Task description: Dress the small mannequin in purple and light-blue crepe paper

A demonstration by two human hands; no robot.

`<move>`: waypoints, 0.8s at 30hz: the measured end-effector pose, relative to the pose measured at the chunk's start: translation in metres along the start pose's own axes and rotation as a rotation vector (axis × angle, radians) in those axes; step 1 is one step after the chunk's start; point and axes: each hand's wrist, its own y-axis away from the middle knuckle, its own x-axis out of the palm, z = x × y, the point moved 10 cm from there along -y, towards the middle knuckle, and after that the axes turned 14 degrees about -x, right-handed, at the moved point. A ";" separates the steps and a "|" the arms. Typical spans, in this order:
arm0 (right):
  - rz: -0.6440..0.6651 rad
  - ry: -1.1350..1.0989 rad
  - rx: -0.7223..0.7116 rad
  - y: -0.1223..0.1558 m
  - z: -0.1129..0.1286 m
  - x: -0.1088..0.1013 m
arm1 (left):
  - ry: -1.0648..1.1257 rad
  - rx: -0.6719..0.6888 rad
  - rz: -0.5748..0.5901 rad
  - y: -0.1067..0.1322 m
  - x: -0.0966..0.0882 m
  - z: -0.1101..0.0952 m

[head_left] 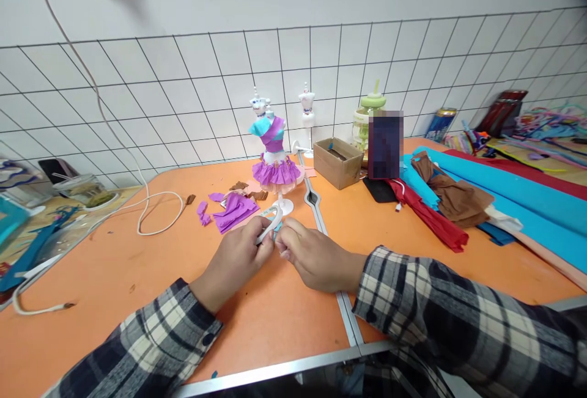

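Note:
My left hand [236,257] is closed around white-handled scissors [271,224], over the orange table [114,263]. My right hand [312,257] meets it, fingers pinched on a small blue scrap [277,228] next to the scissors. Just beyond my hands stands a small dress-form mannequin [274,153] in a blue and purple top and a frilly purple skirt. Purple paper scraps [232,208] lie to its left.
A second bare mannequin [307,107], a small cardboard box [338,161], a green-lidded jar [367,120] and a propped phone [385,144] stand behind. Blue, red and brown crepe sheets [458,196] pile up on the right. A white cable [156,214] loops at left.

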 end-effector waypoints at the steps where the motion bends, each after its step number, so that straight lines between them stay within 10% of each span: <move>1: -0.004 -0.031 0.007 0.000 0.000 0.000 | 0.013 -0.008 0.008 0.000 0.002 0.000; 7: -0.099 0.012 0.030 0.001 -0.006 -0.011 | 0.266 -0.114 0.049 -0.006 0.002 0.009; 14: -0.668 -0.003 0.260 0.030 -0.047 -0.068 | 0.284 -0.179 -0.009 -0.016 -0.006 0.031; 24: -0.229 0.189 0.122 0.006 -0.019 -0.034 | 0.184 -0.087 0.144 0.004 0.022 0.001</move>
